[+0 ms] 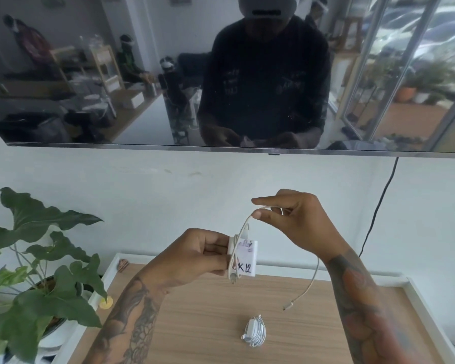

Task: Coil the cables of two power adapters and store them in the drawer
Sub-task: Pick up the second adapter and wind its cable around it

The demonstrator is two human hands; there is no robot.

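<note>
My left hand (202, 254) grips a white square power adapter (247, 258) with handwritten marks, held above the wooden tabletop (195, 324). Its white cable (309, 283) loops once around the adapter, rises to my right hand (292, 219), which pinches it between thumb and finger, then hangs down with the plug end free above the table. A second white adapter (254, 331) lies on the table below, its cable wound around it. No drawer is in view.
A large dark TV screen (142, 74) hangs on the white wall with a black cord (378, 206) dropping at the right. A leafy potted plant (37, 271) stands at the left. The tabletop has a white raised rim (426, 300).
</note>
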